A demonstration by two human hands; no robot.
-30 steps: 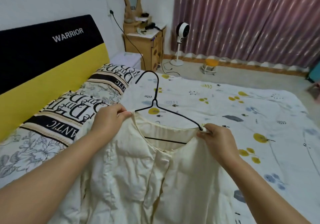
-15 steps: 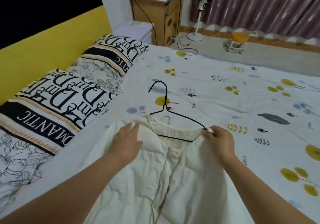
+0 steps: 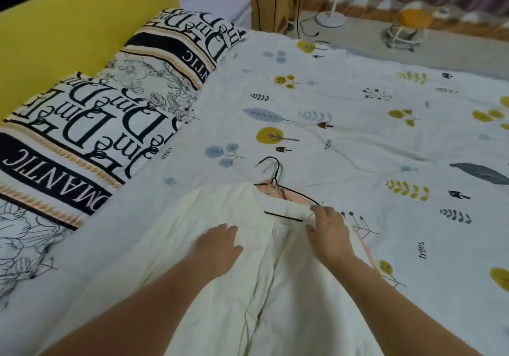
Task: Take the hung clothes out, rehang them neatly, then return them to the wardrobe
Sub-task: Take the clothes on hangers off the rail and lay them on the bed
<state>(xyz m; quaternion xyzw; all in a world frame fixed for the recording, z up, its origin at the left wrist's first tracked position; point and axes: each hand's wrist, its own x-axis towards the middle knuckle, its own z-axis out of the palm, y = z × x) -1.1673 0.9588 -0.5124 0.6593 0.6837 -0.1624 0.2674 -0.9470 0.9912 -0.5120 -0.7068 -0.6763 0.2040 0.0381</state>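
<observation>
**Garment laid down on the bed, collar being set**

A second ago I had the cream garment lifted by both shoulders; now it lies flat on the bedsheet, spread toward me, with the black wire hanger still inside its neck and the hook pointing up the bed. My left hand has let go of the shoulder and rests flat on the cloth, fingers straight and relaxed, pressing it smooth. My right hand has stayed at the collar, where thumb and fingertips pinch the fabric against the hanger's right arm. A strip of pink cloth shows under the collar, and I cannot tell what it belongs to. I judge the rehanging is nearly done: the collar needs squaring before I lift it for the wardrobe, which is out of view.
</observation>
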